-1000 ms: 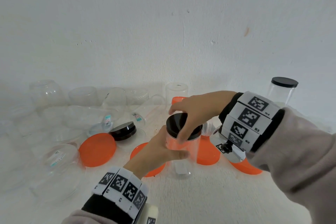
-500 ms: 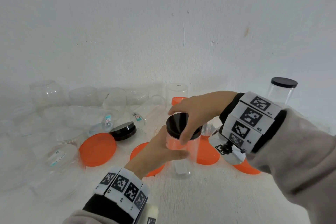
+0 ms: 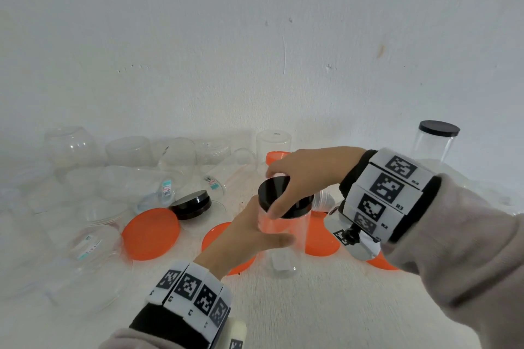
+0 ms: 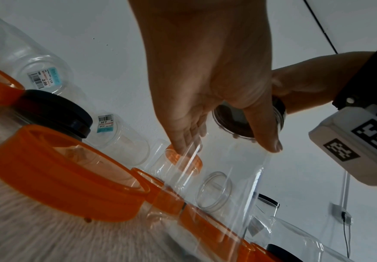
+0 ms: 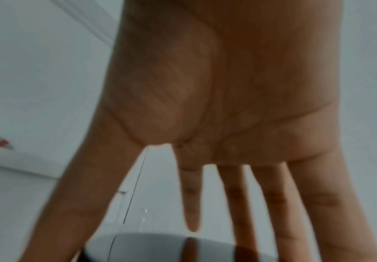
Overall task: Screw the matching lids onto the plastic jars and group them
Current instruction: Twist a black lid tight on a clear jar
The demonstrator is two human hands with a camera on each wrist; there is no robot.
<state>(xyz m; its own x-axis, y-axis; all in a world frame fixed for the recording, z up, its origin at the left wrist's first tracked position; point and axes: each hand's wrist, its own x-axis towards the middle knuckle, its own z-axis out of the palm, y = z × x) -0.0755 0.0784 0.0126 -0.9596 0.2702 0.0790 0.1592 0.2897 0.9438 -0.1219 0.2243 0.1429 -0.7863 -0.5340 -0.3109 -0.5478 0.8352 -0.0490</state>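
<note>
A tall clear plastic jar point(image 3: 280, 241) stands upright on the white table, at the middle of the head view. My left hand point(image 3: 249, 232) grips its side, thumb across the front. On its mouth sits a black lid point(image 3: 272, 190), and my right hand point(image 3: 297, 176) reaches over from the right with fingers and thumb curled round the lid's rim. In the left wrist view my left hand point(image 4: 205, 85) wraps the clear jar point(image 4: 223, 177), with the black lid point(image 4: 239, 122) above. In the right wrist view my spread right hand point(image 5: 205, 203) comes down onto the black lid point(image 5: 160, 248).
Orange lids point(image 3: 151, 232) lie around the jar, and a loose black lid point(image 3: 192, 204) sits to the left. Several empty clear jars point(image 3: 127, 178) crowd the back left against the wall. A clear jar capped with a black lid point(image 3: 438, 129) stands at the far right.
My right hand has turned slightly on the black lid, the thumb shifting along its rim. My left hand and the jar stay where they were.
</note>
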